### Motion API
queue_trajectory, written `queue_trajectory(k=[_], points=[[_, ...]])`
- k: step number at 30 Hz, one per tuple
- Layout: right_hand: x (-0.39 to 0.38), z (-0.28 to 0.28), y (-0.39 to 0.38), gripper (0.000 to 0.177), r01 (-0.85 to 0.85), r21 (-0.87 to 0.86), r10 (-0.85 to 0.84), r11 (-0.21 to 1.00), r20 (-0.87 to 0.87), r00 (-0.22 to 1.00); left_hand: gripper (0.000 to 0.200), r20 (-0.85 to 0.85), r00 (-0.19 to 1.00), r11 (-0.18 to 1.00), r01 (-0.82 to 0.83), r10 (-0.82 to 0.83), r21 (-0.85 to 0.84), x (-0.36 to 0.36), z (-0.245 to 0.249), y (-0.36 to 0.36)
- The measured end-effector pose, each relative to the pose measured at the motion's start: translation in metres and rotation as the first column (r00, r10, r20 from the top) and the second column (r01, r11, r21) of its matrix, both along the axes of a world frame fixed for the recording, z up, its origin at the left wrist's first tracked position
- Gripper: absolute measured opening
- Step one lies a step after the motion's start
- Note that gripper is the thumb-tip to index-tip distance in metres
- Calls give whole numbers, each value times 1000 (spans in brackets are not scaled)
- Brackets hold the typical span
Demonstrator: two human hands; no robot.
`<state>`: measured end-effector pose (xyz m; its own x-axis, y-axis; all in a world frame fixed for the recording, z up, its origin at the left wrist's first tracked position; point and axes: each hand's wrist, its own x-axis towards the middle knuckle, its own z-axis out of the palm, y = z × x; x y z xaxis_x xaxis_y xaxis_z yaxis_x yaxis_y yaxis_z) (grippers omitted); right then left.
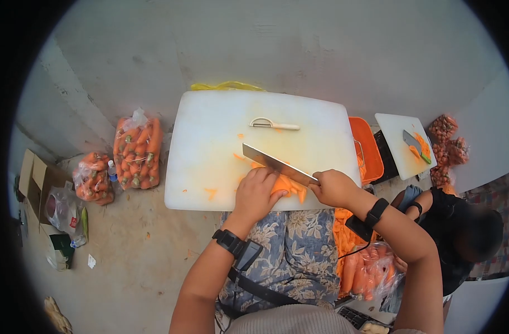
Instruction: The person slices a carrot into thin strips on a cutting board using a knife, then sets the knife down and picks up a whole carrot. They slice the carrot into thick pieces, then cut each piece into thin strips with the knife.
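My right hand [333, 188] is closed around the handle of a cleaver [279, 163], whose broad blade slants up and left over the white cutting board [210, 128]. Close beside the blade, my left hand [255, 189] presses down on cut carrot pieces [290, 187], its fingers bent over them and partly hidden by the blade. Small carrot scraps [211, 193] lie left of that hand. Farther back on the board rests a peeler [275, 125] with a pale handle.
Bags of carrots [137, 150] stand on the floor at left, near a cardboard box [40, 178]. An orange crate [367, 150] adjoins the board's right side. Beyond it, a person in black [460, 234] sits near a second cutting board [396, 139] with a knife [413, 142]. Bagged carrots [368, 273] lie by my right leg.
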<state>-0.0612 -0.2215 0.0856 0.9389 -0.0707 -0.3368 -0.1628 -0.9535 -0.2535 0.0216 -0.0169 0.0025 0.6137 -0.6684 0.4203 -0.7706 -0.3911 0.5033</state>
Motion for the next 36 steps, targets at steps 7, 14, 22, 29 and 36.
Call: queue_trajectory(k=[7,14,22,29,36], points=[[10,-4,1,24,69,28,-68,997,-36,997,47,-11,1000,1000,-2,1,-24,1,2,-5],[35,-11,9,29,83,136,-92,987,65,994,45,-26,1000,1000,-11,11,5,-1,5,-5],[-1,-11,6,28,49,85,-70,995,267,961,43,11,1000,999,-2,2,-53,0,2,-4],[-32,9,8,27,93,-33,-87,995,152,984,41,48,999,998,19,-16,-59,1,-1,-1],[-29,4,3,26,98,-52,-98,994,-4,995,41,20,1000,998,11,-10,-61,-1,0,-1]])
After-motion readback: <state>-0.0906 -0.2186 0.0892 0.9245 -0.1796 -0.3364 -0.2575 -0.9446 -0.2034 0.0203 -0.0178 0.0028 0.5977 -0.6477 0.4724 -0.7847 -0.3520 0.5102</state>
